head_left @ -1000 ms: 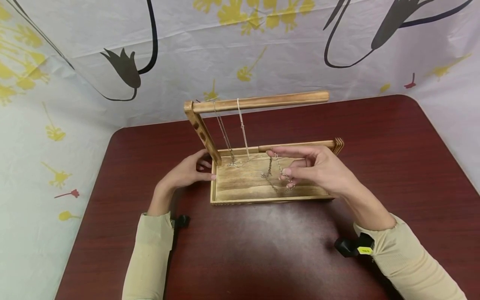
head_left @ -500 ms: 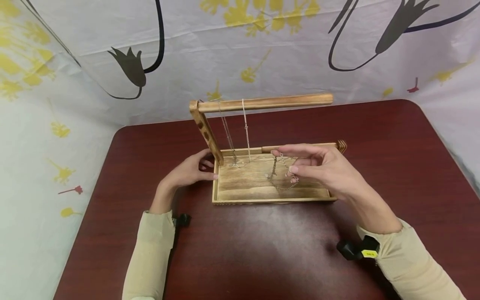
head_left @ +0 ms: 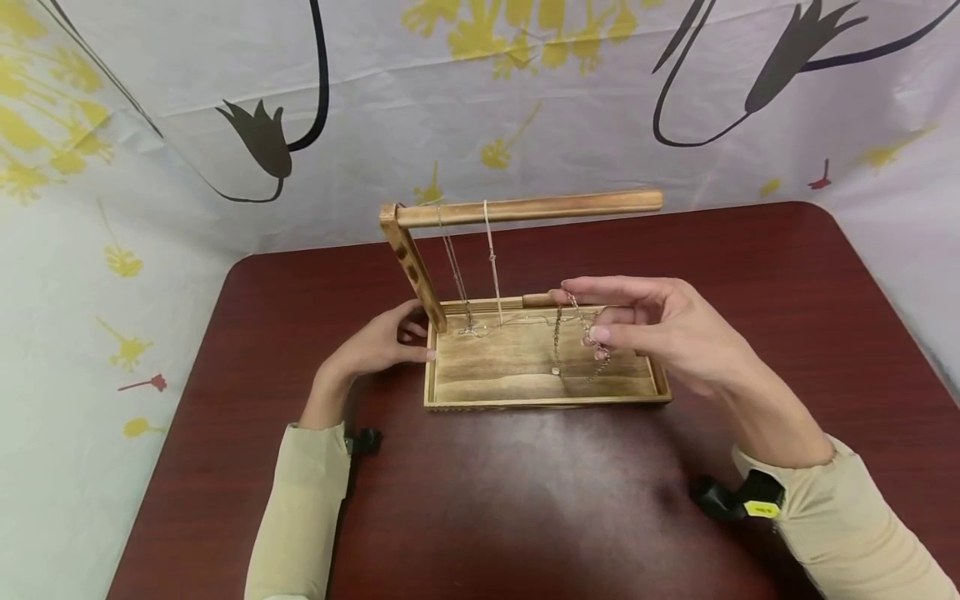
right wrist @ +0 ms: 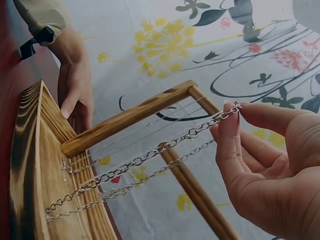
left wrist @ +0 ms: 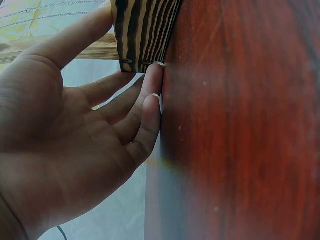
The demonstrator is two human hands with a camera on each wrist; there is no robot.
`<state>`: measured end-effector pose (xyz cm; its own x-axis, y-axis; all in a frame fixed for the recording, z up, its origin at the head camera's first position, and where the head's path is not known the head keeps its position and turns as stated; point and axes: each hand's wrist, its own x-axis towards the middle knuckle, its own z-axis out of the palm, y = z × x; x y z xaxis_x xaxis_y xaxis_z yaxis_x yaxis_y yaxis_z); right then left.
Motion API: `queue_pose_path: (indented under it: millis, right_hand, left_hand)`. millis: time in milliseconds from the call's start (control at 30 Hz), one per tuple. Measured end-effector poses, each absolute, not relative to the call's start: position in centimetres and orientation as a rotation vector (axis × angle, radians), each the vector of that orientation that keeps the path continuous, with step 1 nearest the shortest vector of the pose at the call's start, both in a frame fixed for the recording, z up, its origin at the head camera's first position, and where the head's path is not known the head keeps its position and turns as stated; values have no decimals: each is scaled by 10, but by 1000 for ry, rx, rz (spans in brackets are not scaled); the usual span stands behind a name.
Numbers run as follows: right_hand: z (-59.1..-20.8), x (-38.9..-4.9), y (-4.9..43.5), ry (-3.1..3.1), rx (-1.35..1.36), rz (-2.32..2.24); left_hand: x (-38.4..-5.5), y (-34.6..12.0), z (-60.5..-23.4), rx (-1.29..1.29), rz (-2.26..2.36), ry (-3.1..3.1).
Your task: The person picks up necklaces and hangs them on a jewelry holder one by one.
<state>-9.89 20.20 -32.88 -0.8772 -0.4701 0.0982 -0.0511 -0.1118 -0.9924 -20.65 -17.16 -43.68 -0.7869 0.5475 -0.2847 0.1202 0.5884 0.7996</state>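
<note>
In the head view a wooden jewellery stand has a shallow tray (head_left: 547,402), an upright post (head_left: 415,268) and a bar (head_left: 577,202) above. My left hand (head_left: 375,342) grips the tray's left end, thumb at the side wall and fingers round the back corner; the left wrist view shows the stripy tray corner (left wrist: 145,35) between them. My right hand (head_left: 675,329) pinches a silver link chain (right wrist: 135,162) at the fingertips, over the tray's right half. The chain hangs in a loop down to the tray, with a small pale charm (head_left: 556,371) at its lower part.
Two thin chains hang from the bar's left half: a fine grey chain (head_left: 453,262) and a lighter chain (head_left: 492,258). Their ends reach the tray floor. The stand is on a dark red table (head_left: 525,500), before a flower-printed cloth (head_left: 420,108).
My right hand has moved a little to the right and up with the chain, and the loop hangs straighter. My left hand stays at the tray's corner.
</note>
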Motion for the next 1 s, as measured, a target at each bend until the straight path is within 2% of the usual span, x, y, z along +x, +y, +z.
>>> queue_pose_path:
  millis: [300,1000]
  right_hand:
    - [-319,-97,204,1830,-664,-2099]
    - [-297,-86,218,1883,-662,-2113]
  left_hand:
    - [-207,-171,-436,534,1131,2292]
    - [-206,-170,-436,539,1125,2299]
